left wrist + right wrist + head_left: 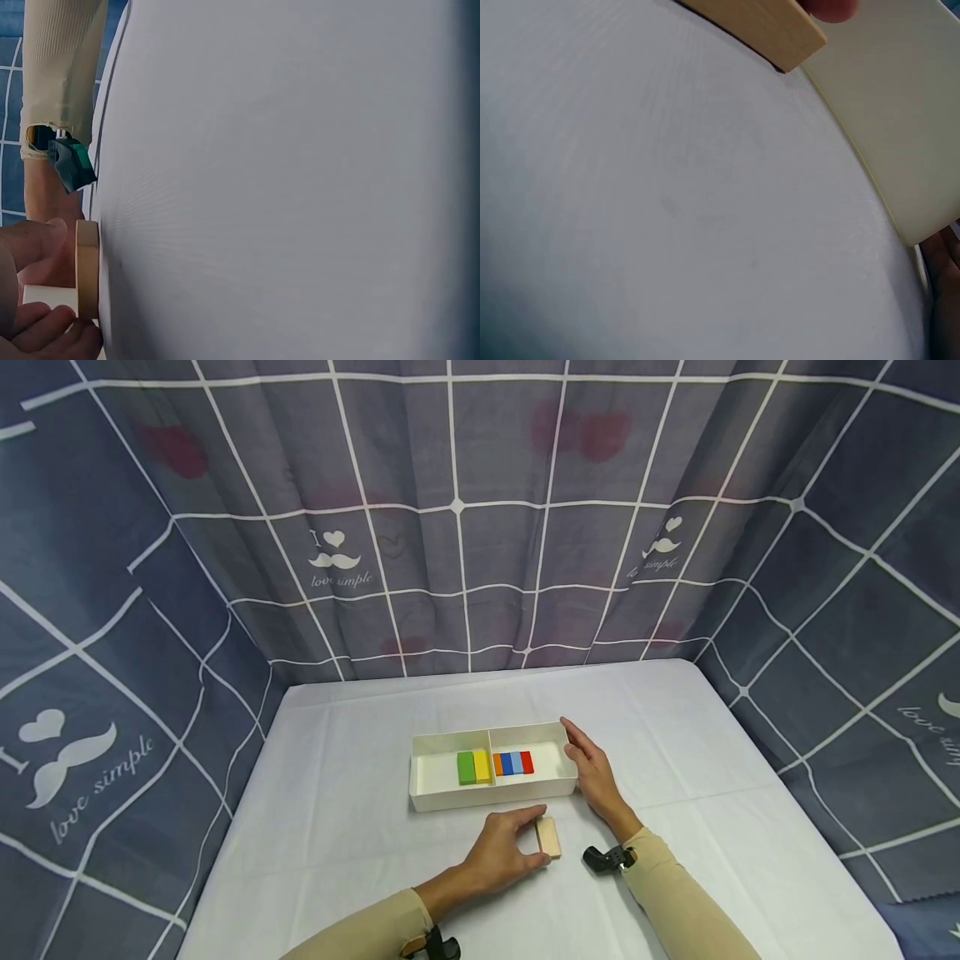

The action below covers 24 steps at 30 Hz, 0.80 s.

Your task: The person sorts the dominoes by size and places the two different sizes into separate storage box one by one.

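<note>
A small pale wooden block (pixel 548 837) sits on the white cloth in front of the box. My left hand (pixel 498 853) pinches it, thumb at its near end and index finger at its far end; the left wrist view shows the block (pixel 88 268) beside the thumb and fingers. Behind it is a white two-compartment box (pixel 453 799). Against the box's right end rests my right hand (pixel 596 774), fingers extended towards the far corner and thumb at the rim. Its fingers (pixel 946 259) are partly hidden by the box in the right wrist view.
The left compartment holds a green block (pixel 467 768) and a yellow block (pixel 482 767). Several narrow coloured blocks, including a red block (pixel 527 762), lie in the right one. A grid-patterned curtain (pixel 495 552) encloses the white-covered table (pixel 337 760) at the back and sides.
</note>
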Motion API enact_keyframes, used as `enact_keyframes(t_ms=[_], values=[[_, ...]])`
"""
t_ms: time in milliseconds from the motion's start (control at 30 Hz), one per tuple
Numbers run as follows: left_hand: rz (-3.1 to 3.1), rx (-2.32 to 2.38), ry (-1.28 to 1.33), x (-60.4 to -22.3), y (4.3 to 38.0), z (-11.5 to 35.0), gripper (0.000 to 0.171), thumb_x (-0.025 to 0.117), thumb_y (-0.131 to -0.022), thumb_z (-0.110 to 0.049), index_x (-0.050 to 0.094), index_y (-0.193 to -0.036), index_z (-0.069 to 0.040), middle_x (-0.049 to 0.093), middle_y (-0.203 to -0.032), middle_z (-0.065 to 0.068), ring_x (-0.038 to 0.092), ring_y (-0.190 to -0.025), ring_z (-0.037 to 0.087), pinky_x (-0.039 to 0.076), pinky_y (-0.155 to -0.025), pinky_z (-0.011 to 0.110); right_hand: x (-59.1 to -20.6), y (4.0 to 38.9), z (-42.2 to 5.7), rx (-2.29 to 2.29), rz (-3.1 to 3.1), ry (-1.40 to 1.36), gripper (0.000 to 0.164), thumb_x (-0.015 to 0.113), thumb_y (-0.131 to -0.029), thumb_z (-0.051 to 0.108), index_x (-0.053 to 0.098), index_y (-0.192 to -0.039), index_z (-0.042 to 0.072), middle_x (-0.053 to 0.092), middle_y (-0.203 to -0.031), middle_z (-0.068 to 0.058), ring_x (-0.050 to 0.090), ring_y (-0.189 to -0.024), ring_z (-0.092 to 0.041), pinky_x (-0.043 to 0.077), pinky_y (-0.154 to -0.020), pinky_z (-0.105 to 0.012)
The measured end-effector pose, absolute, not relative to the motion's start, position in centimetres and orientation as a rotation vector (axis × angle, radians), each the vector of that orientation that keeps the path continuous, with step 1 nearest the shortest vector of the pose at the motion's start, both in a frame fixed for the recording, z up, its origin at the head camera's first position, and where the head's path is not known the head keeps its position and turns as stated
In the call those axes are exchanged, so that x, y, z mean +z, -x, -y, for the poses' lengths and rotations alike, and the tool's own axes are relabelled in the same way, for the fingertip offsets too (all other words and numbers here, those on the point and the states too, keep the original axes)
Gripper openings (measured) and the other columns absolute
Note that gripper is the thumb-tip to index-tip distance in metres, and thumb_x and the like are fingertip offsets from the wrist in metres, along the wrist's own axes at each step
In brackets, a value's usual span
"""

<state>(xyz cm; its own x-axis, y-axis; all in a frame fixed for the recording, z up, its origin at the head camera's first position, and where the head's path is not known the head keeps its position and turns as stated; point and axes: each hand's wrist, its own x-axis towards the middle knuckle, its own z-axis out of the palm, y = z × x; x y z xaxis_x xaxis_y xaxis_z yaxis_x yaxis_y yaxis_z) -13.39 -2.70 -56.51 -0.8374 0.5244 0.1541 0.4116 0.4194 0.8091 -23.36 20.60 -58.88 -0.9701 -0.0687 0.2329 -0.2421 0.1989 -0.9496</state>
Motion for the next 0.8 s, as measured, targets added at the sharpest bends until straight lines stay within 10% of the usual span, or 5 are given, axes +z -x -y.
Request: enact_keyframes(t_ms=[800], values=[[-2.624,1.235,-0.899,-56.32,13.44,2.27,0.07,0.096,-0.084,-0.008,0.067,-0.147,0.001,0.074,-0.143,0.01,0.069,-0.135,0.018,0.056,-0.114,0.033,-59.14,23.55,-20.75,1.896,2.323,-0.282,0.051,0.048,-0.117,0.015,0.046,-0.168,0.013,0.043,-0.174,-0.013,0.035,-0.164,-0.033,0.031,-0.116,-0.002]])
